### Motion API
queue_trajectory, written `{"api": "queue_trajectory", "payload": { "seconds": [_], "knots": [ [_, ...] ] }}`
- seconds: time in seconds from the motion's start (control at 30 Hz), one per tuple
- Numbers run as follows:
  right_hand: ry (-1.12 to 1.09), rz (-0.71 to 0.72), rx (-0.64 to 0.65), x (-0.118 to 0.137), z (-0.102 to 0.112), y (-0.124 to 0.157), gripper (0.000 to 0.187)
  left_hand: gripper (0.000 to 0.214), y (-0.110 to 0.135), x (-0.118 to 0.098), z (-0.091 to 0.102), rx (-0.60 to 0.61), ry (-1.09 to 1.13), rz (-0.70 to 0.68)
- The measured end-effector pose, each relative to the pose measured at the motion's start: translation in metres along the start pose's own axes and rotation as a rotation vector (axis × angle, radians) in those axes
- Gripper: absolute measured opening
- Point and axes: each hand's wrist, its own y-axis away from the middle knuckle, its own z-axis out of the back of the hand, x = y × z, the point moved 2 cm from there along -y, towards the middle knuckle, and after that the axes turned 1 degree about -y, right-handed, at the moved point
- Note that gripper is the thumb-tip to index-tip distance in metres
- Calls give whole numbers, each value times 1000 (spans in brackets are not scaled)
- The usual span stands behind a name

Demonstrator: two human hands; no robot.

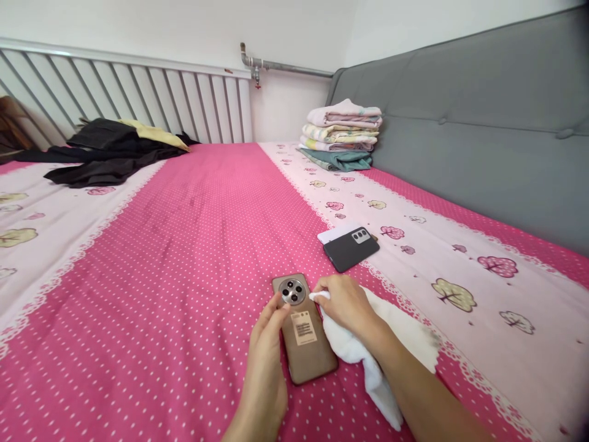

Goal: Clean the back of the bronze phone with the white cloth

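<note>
A tan phone [304, 331] lies face down on the pink dotted bed sheet [184, 258], its round camera ring toward the far end and a white sticker on its back. My left hand [267, 350] rests at its left edge with fingertips touching it near the camera. My right hand [347, 304] is closed on a white cloth [368, 350], pressing a corner of it against the phone's right side by the camera. The cloth trails back under my right forearm.
A dark grey phone [352, 247] lies face down on a white card or phone a little beyond. Folded linens [343, 135] are stacked at the far right by the grey padded headboard [483, 141]. Dark clothes [108, 153] are piled at the far left by a white slatted rail.
</note>
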Motion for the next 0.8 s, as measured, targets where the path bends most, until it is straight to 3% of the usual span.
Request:
{"api": "queue_trajectory", "payload": {
  "seconds": [0.8],
  "knots": [
    [60,22,35,2,1,3,14,38,2,-1,-1,1,-3,8]
  ]
}}
